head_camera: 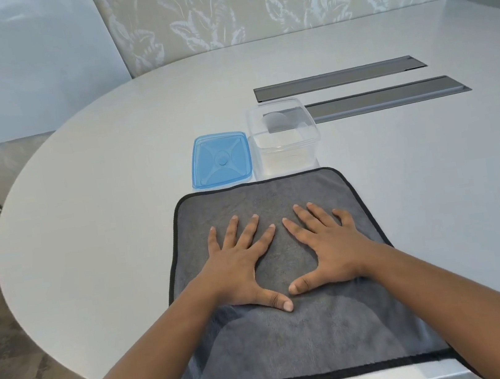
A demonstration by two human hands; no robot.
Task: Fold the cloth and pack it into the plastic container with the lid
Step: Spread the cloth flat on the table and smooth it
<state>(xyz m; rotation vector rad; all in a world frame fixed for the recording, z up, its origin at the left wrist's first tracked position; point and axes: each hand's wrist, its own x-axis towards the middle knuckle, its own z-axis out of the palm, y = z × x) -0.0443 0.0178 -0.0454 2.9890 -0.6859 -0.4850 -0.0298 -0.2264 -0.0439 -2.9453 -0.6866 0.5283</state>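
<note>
A grey cloth (pixel 284 340) with a black hem lies spread flat at the near edge of the table. My left hand (pixel 243 265) and my right hand (pixel 325 249) press on its middle, side by side, palms down with fingers straight and spread. Just beyond the cloth's far edge stands a clear plastic container (pixel 285 138), open and with nothing in it. Its blue lid (pixel 221 159) lies flat on the table to the container's left.
The white oval table (pixel 110 177) has two long grey cable hatches (pixel 339 78) set into it behind and right of the container. A patterned wall panel rises behind the table. The floor shows at the left, below the table's rim.
</note>
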